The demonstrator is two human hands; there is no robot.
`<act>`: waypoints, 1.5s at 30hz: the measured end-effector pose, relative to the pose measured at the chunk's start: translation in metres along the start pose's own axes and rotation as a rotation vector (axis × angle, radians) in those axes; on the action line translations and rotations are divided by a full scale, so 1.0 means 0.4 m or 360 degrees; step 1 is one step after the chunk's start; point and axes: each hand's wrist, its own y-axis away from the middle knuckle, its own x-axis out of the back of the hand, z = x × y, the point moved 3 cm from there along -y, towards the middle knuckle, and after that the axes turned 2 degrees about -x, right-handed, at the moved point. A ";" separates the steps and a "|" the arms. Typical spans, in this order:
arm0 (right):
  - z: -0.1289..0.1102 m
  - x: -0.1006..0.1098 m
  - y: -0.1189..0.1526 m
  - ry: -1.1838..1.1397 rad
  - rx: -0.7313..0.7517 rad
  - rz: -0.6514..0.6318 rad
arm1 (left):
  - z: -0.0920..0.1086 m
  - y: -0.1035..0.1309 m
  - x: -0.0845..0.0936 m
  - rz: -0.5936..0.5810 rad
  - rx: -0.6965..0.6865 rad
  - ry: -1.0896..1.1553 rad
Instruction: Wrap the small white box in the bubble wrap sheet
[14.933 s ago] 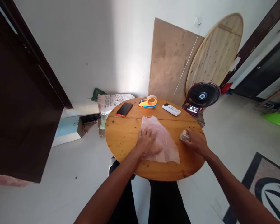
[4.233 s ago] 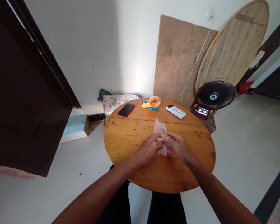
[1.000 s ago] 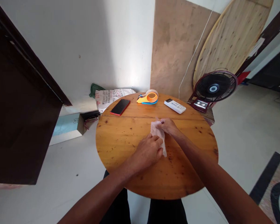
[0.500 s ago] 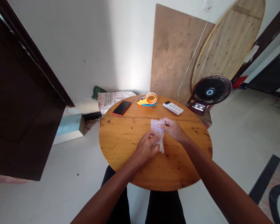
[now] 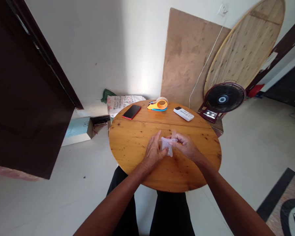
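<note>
A small piece of clear bubble wrap point(image 5: 166, 150) is between my hands over the round wooden table, its upper part folded over toward me. My left hand point(image 5: 154, 149) grips its left side, thumb lying on the front and index finger stretched out away from me. At the upper right edge, my right hand point(image 5: 186, 147) pinches the wrap between thumb and fingers. A narrow clear strip point(image 5: 173, 133) sticks up beside the right fingertips; whether it is wrap or tape I cannot tell. Whether anything lies inside the wrap cannot be made out.
On the table point(image 5: 127, 144), beyond my hands, lie a red-edged phone point(image 5: 131, 112), an orange and blue tape dispenser point(image 5: 159, 104) and a white remote control point(image 5: 184, 113). A fan point(image 5: 222, 99) stands past the right edge. A blue-topped box point(image 5: 78, 129) is on the floor at left.
The top of the bubble wrap has been folded down toward me, so the piece looks shorter. My right hand has come nearer to me, and my left thumb has shifted onto the wrap.
</note>
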 end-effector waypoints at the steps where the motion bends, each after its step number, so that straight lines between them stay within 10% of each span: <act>1: -0.001 -0.002 0.008 0.0048 0.0026 0.0021 | 0.000 0.000 0.000 -0.0018 -0.0035 0.0017; 27: 0.027 -0.059 0.128 0.0620 0.0477 0.0181 | -0.007 0.032 0.084 -0.0562 -0.0681 -0.0349; 45: 0.046 -0.112 0.152 0.1041 0.0556 0.0395 | -0.030 -0.001 0.044 -0.0504 -0.1044 -0.0310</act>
